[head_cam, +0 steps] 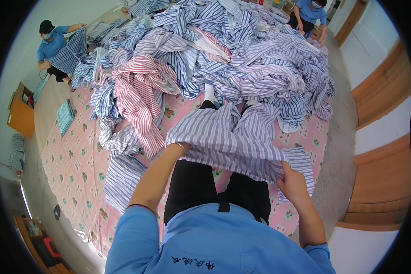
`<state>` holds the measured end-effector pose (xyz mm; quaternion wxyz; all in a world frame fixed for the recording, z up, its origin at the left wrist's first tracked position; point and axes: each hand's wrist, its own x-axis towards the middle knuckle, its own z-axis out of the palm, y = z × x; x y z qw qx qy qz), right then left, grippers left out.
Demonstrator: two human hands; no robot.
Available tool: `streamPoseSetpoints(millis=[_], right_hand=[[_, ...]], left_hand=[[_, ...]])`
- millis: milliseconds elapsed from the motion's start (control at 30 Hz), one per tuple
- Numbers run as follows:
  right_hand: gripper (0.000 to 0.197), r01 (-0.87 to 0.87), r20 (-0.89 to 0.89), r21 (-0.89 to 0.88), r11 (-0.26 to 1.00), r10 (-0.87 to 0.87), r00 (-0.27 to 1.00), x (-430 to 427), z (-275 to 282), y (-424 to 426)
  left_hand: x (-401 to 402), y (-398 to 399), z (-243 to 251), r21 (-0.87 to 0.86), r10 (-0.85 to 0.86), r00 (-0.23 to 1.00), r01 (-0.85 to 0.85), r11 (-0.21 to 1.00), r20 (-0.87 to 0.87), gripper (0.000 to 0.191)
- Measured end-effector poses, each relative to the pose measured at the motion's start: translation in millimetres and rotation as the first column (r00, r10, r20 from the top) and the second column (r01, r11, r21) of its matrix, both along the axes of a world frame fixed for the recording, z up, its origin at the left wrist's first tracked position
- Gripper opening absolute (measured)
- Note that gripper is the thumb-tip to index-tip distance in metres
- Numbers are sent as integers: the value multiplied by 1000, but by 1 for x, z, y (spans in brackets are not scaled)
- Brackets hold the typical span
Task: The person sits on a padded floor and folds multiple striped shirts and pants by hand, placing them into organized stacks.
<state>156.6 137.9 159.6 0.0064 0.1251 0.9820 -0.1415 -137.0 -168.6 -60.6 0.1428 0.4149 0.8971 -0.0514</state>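
A pair of purple-and-white striped trousers (pixel 222 132) stretches over my legs, its elastic waist towards me and its two legs pointing away. At the waist's left end is my left hand (pixel 183 148), its fingers hidden inside the cloth. My right hand (pixel 291 178) grips the opposite end of the waistband, thumb along the edge. A folded blue-and-white striped cloth (pixel 125 179) lies beside my left forearm. Another striped cloth (pixel 303 164) lies flat behind my right hand. Left of the trousers, a red-and-white striped garment (pixel 137 99) lies crumpled.
A large heap of striped garments (pixel 226 51) rises beyond my feet. Pink patterned sheeting (pixel 78 154) covers the floor, with a folded green cloth (pixel 65 116) at left. One co-worker (pixel 56 44) holds striped cloth at upper left; another (pixel 308 17) sits at upper right.
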Motion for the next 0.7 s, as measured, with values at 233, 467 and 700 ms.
streamPoseSetpoints(millis=[233,467,700], right_hand=[[37,2,71,-145,990,8,997,13,-24,26],[22,-474,-114,-89,876,463,879,15,2,76],[10,-363,-421,70,929,357,834,-53,127,123]], left_hand=[[100,-28,170,104,-8,909,-39,994,416,35],[82,-67,200,238,-275,959,282,929,-65,20],[-8,-42,314,501,-3,866,293,815,-501,14]])
